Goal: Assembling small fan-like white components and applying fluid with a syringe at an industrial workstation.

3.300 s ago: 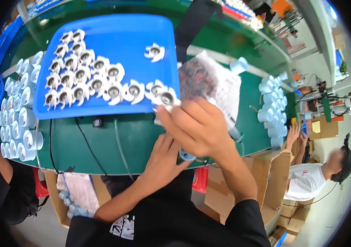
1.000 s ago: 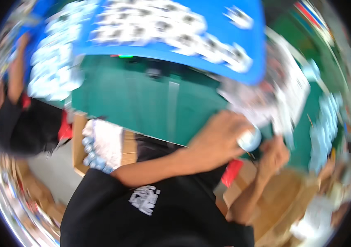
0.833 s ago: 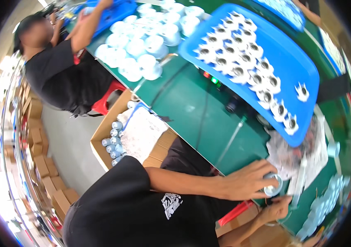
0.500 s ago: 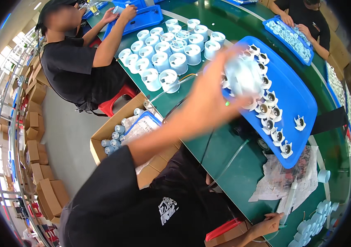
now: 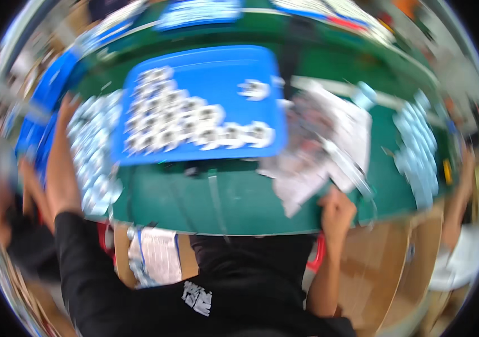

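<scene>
My left arm reaches far forward on the left, and my left hand (image 5: 69, 105) is at the far left edge of a crowd of light blue cup-shaped housings (image 5: 94, 149). Motion smears its fingers, so whether it holds a housing is unclear. My right hand (image 5: 338, 209) is closed in a loose fist by the table's near edge; what its fingers hold, if anything, is hidden. Just beyond it, a clear syringe-like tube (image 5: 345, 165) lies on crumpled printed paper (image 5: 357, 121). Between my arms, white fan impellers (image 5: 169, 135) with dark centres stand in rows in a blue tray (image 5: 206, 62).
Another group of light blue housings (image 5: 416, 149) stands at the right, and a single housing (image 5: 364, 95) beside the paper. Blue trays (image 5: 40, 126) line the left. A co-worker's hand (image 5: 30, 171) is close to my left forearm; another person's arm (image 5: 460, 196) shows at right.
The view has swung round to face the tray. My left hand, earlier above the tray with a light blue housing, has moved left to the housings. My right hand stays by the tube.
</scene>
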Demonstrator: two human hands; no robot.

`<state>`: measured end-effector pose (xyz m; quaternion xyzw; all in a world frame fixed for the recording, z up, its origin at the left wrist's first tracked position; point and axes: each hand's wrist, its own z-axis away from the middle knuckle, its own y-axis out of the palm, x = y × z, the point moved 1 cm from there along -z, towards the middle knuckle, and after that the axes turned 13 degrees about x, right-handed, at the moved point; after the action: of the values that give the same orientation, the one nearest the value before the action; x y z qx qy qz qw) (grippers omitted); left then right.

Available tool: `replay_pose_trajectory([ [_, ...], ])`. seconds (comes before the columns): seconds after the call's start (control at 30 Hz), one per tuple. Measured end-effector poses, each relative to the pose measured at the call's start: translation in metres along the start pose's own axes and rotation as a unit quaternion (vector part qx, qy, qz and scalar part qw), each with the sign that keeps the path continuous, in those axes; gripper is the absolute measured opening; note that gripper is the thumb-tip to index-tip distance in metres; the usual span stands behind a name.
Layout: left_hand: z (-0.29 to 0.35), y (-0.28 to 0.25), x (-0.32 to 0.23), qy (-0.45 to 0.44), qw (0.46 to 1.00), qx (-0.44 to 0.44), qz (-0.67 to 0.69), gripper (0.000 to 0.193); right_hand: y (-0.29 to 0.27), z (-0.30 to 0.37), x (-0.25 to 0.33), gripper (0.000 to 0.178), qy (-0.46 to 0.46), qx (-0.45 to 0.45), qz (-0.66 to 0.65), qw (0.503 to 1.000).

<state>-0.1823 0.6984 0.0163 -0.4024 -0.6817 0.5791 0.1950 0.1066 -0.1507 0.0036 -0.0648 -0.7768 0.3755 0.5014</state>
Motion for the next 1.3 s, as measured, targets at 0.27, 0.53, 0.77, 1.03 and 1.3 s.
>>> replay_pose_trajectory([
  [0.27,-0.061,0.022,0.061,-0.037,0.962,0.213,0.165,0.044,-0.04,-0.01,0.012,0.035,-0.025,-0.097,-0.034,0.994],
  [0.53,-0.003,-0.025,-0.046,0.013,0.994,-0.056,0.098,0.044,-0.137,-0.098,-0.092,0.021,0.247,-0.211,0.317,0.891],
  [0.77,0.16,-0.113,-0.413,0.101,0.963,-0.166,0.186,0.027,-0.088,-0.069,-0.049,0.022,0.2,-0.17,0.077,0.962],
  [1.03,0.272,-0.05,-0.656,0.323,0.886,0.114,0.313,0.051,-0.034,-0.033,0.043,0.017,-0.006,-0.135,0.008,0.991],
  [1.3,0.266,0.027,-0.728,0.35,0.86,0.159,0.336,0.084,-0.047,0.003,0.039,0.015,0.045,-0.131,-0.116,0.984],
])
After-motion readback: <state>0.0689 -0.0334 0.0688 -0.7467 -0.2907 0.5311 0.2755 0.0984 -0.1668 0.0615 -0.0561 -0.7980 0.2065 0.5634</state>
